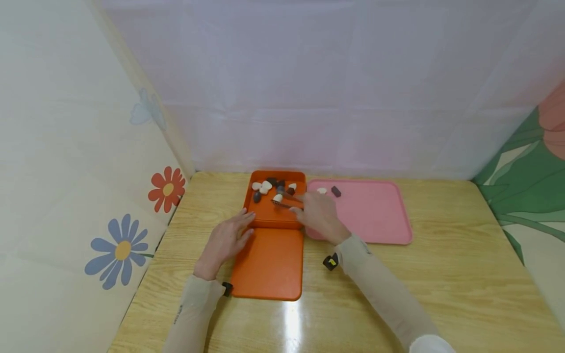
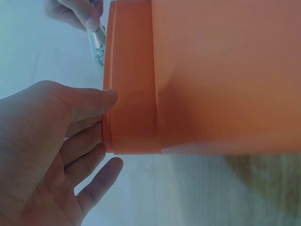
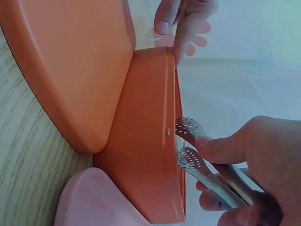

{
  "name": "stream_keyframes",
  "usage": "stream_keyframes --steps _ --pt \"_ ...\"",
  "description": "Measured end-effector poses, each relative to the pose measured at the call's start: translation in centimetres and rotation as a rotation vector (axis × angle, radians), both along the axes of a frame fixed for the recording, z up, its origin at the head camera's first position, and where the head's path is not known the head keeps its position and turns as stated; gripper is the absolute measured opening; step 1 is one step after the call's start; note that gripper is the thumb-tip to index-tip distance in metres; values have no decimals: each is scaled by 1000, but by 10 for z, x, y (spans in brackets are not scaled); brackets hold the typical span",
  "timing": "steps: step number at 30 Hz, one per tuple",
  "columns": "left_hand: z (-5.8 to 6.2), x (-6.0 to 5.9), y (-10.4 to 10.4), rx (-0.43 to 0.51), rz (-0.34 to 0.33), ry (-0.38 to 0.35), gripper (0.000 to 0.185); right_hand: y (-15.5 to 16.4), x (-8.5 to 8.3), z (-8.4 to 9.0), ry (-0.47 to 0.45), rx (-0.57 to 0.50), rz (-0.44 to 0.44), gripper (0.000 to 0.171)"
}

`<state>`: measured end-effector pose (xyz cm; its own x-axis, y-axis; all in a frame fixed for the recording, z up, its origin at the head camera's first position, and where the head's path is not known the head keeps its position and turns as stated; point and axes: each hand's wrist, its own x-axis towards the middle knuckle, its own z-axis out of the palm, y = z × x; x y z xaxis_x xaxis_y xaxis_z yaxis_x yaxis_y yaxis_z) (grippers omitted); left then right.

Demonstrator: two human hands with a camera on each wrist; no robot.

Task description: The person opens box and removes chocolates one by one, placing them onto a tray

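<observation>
**Tongs over the orange box**

On the wooden table [image 1: 441, 274], a pink tray [image 1: 375, 215] lies beside the orange box [image 1: 269, 213] of pebbles [image 1: 265, 186]. The left hand [image 1: 225, 240] rests straight fingers against its wall. The right hand [image 1: 320, 213] grips metal tongs [image 3: 197, 160], tips slightly apart above the box.

Beige sleeves, black wrist-worn cameras

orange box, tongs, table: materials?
Orange square box: looks like matte moulded plastic, with rounded corners and even colour. Silvery perforated tongs held by the right hand: likely steel, judging by the shine. Tabletop: glossy wood-grain surface, possibly laminate.
</observation>
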<state>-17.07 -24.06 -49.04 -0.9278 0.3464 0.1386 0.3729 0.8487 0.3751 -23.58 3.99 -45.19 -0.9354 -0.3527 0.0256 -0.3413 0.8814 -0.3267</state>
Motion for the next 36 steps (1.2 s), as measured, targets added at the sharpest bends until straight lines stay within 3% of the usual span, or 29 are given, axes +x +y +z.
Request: stream_keyframes --steps 7,14,25,36 --pt "0 -1 -1 5 0 9 52 10 4 2 15 -17 -9 40" --pt "2 2 -3 14 -8 53 51 15 9 2 86 2 -20 41" --pt "5 1 2 4 -24 56 50 28 20 9 73 -122 -48 34" --pt "1 1 1 3 -29 57 51 44 30 5 70 -146 -91 29"
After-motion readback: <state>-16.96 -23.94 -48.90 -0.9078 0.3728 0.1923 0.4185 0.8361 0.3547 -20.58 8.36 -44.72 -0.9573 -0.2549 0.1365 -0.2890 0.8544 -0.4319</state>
